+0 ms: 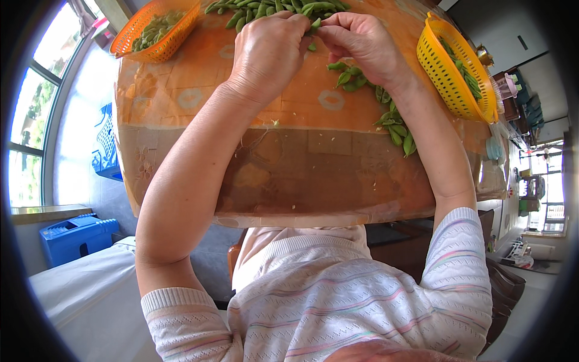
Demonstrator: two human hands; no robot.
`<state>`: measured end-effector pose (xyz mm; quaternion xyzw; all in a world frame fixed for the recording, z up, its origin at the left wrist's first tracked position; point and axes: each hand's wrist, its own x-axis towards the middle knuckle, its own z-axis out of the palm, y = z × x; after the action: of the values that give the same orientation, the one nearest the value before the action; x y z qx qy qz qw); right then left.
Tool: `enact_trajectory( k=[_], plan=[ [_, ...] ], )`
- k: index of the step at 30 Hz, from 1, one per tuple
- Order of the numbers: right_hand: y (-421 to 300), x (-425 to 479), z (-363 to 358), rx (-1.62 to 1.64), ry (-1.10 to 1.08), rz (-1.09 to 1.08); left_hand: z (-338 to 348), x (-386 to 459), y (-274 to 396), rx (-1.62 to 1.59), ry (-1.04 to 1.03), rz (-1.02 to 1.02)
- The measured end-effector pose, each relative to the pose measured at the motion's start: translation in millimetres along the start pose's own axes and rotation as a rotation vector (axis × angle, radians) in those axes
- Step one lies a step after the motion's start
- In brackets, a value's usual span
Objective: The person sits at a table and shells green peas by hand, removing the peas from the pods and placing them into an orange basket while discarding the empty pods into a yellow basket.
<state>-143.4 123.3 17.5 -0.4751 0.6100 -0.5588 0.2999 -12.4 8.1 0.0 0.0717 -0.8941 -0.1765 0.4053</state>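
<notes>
Between my two hands, near the table's far side, is a green soybean pod (pixel 314 26). My left hand (pixel 271 54) grips its left part with bent fingers. The thumb and forefinger of my right hand (pixel 359 45) pinch it from the right. Just beyond my hands lies a heap of whole soybean pods (pixel 271 7), cut off by the picture's top edge. Loose green pods (pixel 396 129) trail beside and partly under my right forearm; some look split. A small green piece (pixel 312 46) shows below the held pod.
An orange plastic basket (pixel 178 43) with pale green beans stands at the far left. At the right, a yellow plastic basket (pixel 441 74) holds green pods. Small crumbs dot the patterned tablecloth (pixel 289 176). Blue plastic stools (pixel 79 237) stand left of the table.
</notes>
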Motion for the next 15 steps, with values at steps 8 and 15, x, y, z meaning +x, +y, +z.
enact_trajectory(
  k=[8, 15],
  plan=[
    [7, -3, 8, -0.111, 0.059, -0.035, 4, -4, 5, -0.03, -0.01, -0.071],
    [1, -3, -1, 0.113, -0.027, 0.02, 0, 3, 5, -0.42, -0.091, -0.35]
  ],
)
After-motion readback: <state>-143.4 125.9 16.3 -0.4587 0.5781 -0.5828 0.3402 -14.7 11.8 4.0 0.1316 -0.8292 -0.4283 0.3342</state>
